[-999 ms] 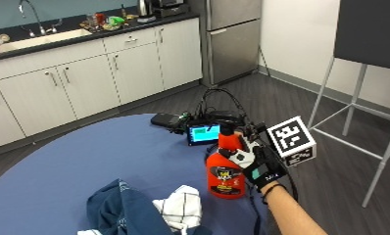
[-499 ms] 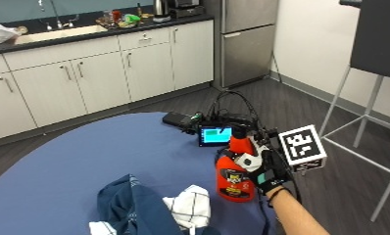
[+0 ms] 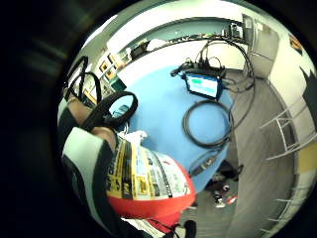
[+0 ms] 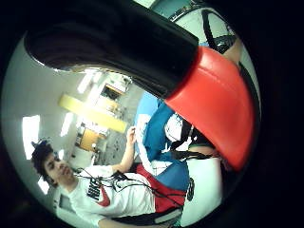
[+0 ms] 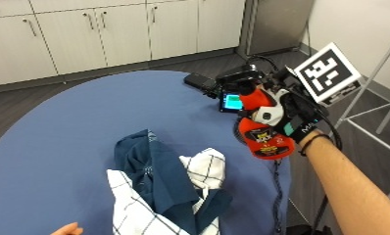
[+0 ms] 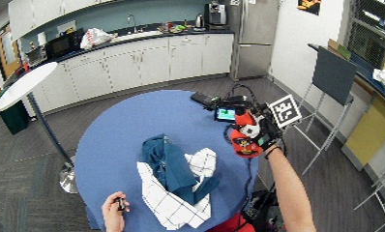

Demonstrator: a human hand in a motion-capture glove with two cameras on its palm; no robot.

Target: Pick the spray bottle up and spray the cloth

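My gloved right hand grips a red spray bottle with a black spray head and holds it tilted above the right edge of the round blue table. Its base faces the outside camera and its head points away from the person. In the wide outside view the bottle and hand hang to the right of the cloth. The cloth, dark blue and white checked, lies crumpled on the near part of the table. The bottle's label and red shoulder fill the palm views.
A small device with a lit screen and a black box sit on the table's far right, with cables trailing along the edge. The person's bare left hand holds a small dark thing near the front edge. A metal frame stands to the right.
The bottle stood upright on the table with my hand on it; now it is lifted off the table and tilted. The outside camera has also shifted.
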